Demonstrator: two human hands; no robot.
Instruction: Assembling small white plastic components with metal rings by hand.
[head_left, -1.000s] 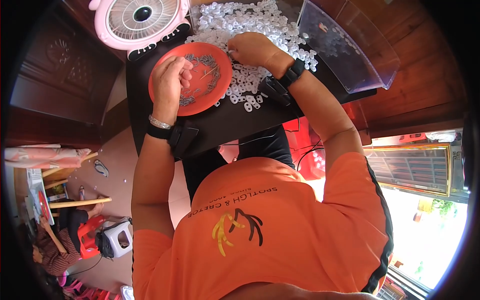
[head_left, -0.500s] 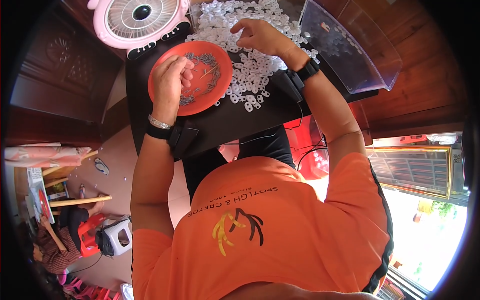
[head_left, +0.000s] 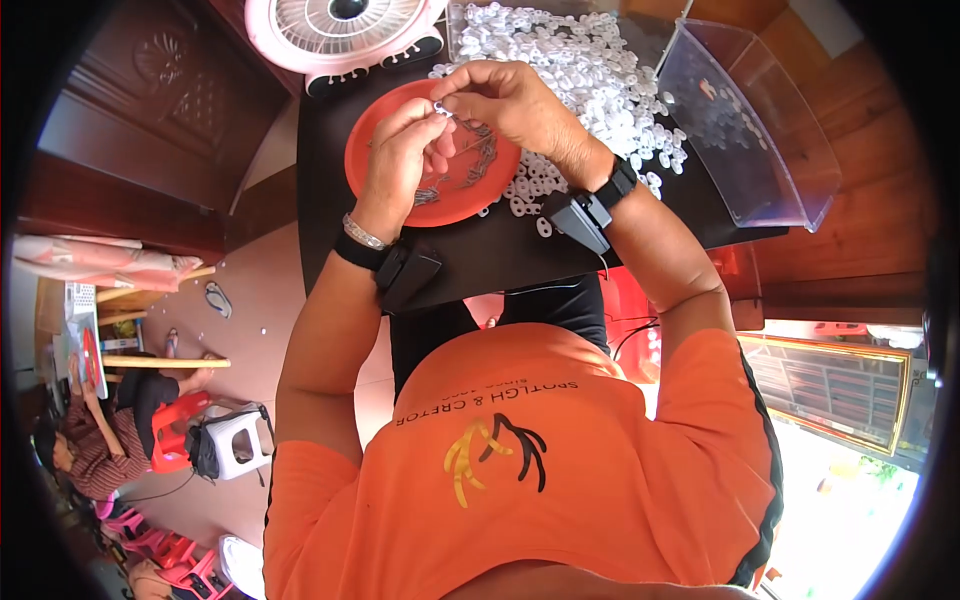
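Both hands meeting over the orange plate [head_left: 375, 185]: left hand [head_left: 400, 150] and right hand [head_left: 505, 100] pinched together on one small white ring [head_left: 441, 106] and a thin metal pin. Likely slip from so fine a grip, ring lost among the white pile [head_left: 580, 70] on the dark surface [head_left: 500, 250].

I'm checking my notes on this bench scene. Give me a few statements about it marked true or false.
1. Both hands meet over the orange plate. True.
2. The white plastic rings are piled inside the clear bin. False: they lie on the dark table beside it.
3. The left hand and right hand pinch a small part between them. True.
4. The pink fan sits right of the bin. False: it is left, beyond the plate.
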